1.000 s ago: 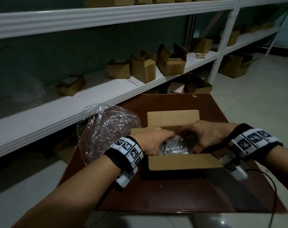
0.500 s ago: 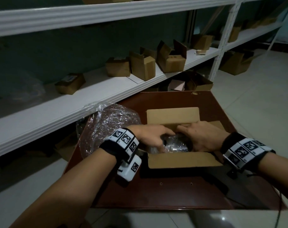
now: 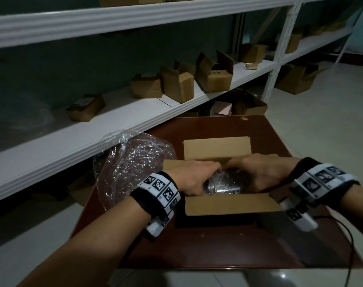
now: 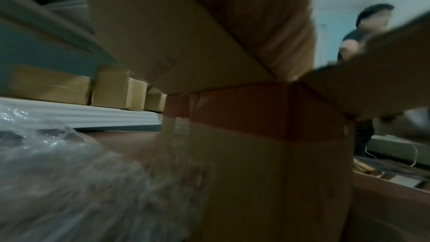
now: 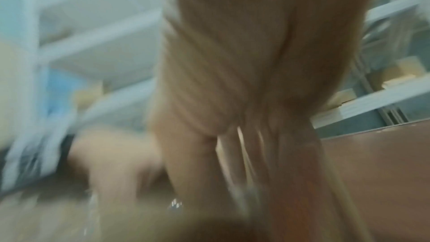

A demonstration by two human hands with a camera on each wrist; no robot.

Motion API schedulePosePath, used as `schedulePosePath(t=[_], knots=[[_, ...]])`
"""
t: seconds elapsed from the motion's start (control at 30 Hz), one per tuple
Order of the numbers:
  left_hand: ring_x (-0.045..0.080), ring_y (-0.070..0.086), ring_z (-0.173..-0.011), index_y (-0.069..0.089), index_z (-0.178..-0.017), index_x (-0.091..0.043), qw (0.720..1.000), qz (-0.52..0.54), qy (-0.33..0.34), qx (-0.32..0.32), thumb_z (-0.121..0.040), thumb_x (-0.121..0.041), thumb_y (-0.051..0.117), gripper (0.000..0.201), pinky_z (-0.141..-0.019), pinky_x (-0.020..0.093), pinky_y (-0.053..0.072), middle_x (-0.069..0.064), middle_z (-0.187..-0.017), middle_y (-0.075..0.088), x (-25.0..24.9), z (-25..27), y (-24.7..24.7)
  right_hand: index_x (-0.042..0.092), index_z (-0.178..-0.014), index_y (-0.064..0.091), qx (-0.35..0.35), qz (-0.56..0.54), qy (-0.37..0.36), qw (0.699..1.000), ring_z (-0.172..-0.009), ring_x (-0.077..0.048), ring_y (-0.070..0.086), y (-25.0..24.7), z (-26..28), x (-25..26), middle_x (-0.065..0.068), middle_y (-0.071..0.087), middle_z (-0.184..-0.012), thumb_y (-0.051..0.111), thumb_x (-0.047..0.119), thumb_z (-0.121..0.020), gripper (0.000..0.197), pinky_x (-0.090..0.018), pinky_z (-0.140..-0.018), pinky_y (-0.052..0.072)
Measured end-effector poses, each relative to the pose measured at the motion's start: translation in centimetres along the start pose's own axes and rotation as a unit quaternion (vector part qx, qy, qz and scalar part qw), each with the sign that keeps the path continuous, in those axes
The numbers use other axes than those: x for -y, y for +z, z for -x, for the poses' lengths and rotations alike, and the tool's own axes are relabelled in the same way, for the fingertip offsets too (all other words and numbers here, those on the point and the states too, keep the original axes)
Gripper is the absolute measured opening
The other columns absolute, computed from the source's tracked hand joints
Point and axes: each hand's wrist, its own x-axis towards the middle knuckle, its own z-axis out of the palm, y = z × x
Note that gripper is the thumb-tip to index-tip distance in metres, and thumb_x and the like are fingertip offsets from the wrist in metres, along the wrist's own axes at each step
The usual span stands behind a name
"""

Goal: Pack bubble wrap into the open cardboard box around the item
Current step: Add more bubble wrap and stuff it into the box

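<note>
An open cardboard box (image 3: 228, 204) stands on the dark red table (image 3: 218, 249), its flaps spread outward. Inside it lies a shiny bundle of bubble wrap (image 3: 224, 184) around the item, which I cannot make out. My left hand (image 3: 210, 178) reaches in from the left and curls over the bundle's left end, thumb underneath. From the right, my right hand (image 3: 249, 175) curls over the bundle's other end; its fingertips are hidden inside the box. The left wrist view shows the box's outer wall (image 4: 256, 172) up close. The right wrist view is blurred.
A big clear bag of bubble wrap (image 3: 133, 166) sits on the table just left of the box. White shelving (image 3: 114, 121) with several small cardboard boxes (image 3: 213, 77) runs behind. A black cable (image 3: 350, 255) trails off the right wrist. Another person (image 4: 363, 34) stands beyond the table.
Both hands have closed in on the wrapped bundle from either side. More of the bundle now shows between them above the near flap.
</note>
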Motion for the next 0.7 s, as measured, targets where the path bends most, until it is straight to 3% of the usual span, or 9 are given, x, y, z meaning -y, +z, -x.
schedulePosePath(t=[0.07, 0.13, 0.23, 0.33, 0.4, 0.5, 0.6, 0.7], knots=[[0.022, 0.059, -0.115, 0.045, -0.142, -0.024, 1.0, 0.014, -0.006, -0.005, -0.083, -0.024, 0.083, 0.071, -0.087, 0.033, 0.047, -0.001, -0.131, 0.06, 0.1, 0.0, 0.1, 0.043, -0.144, 0.045, 0.04, -0.058, 0.026, 0.997, -0.117, -0.008, 0.057, -0.8, 0.3, -0.4, 0.014, 0.057, -0.129, 0.077, 0.007, -0.081, 0.079, -0.034, -0.1, 0.055], [0.023, 0.059, -0.116, 0.045, -0.142, -0.024, 1.0, 0.012, -0.002, -0.009, -0.083, -0.028, 0.083, 0.071, -0.091, 0.037, 0.049, -0.002, -0.133, 0.06, 0.1, 0.1, 0.2, 0.042, -0.14, 0.049, 0.015, -0.042, 0.025, 0.999, -0.115, -0.009, 0.06, -0.9, 0.0, -0.6, 0.014, 0.06, -0.126, 0.077, 0.001, -0.08, 0.078, -0.033, -0.098, 0.056], [0.024, 0.06, -0.118, 0.045, -0.142, -0.025, 1.0, -0.003, 0.003, -0.012, -0.082, -0.03, 0.083, 0.071, -0.095, 0.041, 0.052, -0.002, -0.134, 0.059, 0.1, 0.1, 0.5, 0.034, -0.137, 0.052, -0.019, 0.045, -0.007, 0.999, -0.11, -0.01, 0.064, -0.2, -1.0, -0.5, 0.01, 0.066, -0.122, 0.085, 0.013, -0.077, 0.072, -0.031, -0.095, 0.057], [0.024, 0.06, -0.115, 0.045, -0.14, -0.023, 1.0, -0.009, 0.003, -0.015, -0.082, -0.034, 0.084, 0.071, -0.091, 0.041, 0.053, -0.001, -0.131, 0.058, 0.3, -0.1, 0.9, 0.03, -0.139, 0.046, -0.03, 0.141, -0.038, 0.989, -0.096, -0.012, 0.066, 0.3, -1.3, 0.3, 0.004, 0.068, -0.115, 0.08, 0.02, -0.082, 0.067, -0.029, -0.086, 0.058], [0.024, 0.061, -0.114, 0.047, -0.138, -0.022, 1.0, -0.008, 0.01, -0.025, -0.083, -0.038, 0.082, 0.067, -0.09, 0.039, 0.052, 0.001, -0.13, 0.059, 0.3, -0.1, 1.0, 0.03, -0.138, 0.043, -0.038, 0.16, -0.043, 0.985, -0.087, -0.012, 0.064, 0.2, -1.2, 0.6, 0.002, 0.069, -0.112, 0.077, 0.021, -0.084, 0.064, -0.026, -0.079, 0.056], [0.023, 0.06, -0.115, 0.052, -0.135, -0.019, 0.999, 0.013, 0.015, -0.032, -0.087, -0.04, 0.078, 0.059, -0.089, 0.034, 0.048, 0.002, -0.129, 0.061, 0.1, 0.4, 0.5, 0.032, -0.134, 0.043, -0.046, 0.155, -0.036, 0.986, -0.09, -0.014, 0.067, 0.3, -1.0, 0.8, 0.003, 0.068, -0.11, 0.075, 0.025, -0.086, 0.058, -0.03, -0.079, 0.058], [0.021, 0.059, -0.119, 0.053, -0.14, -0.021, 0.999, 0.035, 0.007, -0.018, -0.084, -0.041, 0.081, 0.065, -0.101, 0.042, 0.051, 0.001, -0.133, 0.061, 0.2, 0.9, 0.1, 0.029, -0.136, 0.046, -0.052, 0.137, -0.026, 0.989, -0.086, -0.009, 0.06, 0.1, -0.6, 0.8, 0.003, 0.067, -0.112, 0.075, 0.021, -0.088, 0.057, -0.017, -0.071, 0.047], [0.017, 0.056, -0.122, 0.052, -0.145, -0.026, 0.997, 0.077, -0.007, -0.013, -0.085, -0.042, 0.082, 0.07, -0.106, 0.041, 0.049, -0.003, -0.138, 0.058, 0.5, 1.8, -1.1, 0.026, -0.14, 0.047, -0.056, 0.127, -0.028, 0.99, -0.079, -0.004, 0.051, 0.0, -0.2, 0.7, 0.005, 0.064, -0.111, 0.069, 0.019, -0.093, 0.053, -0.004, -0.055, 0.03]])
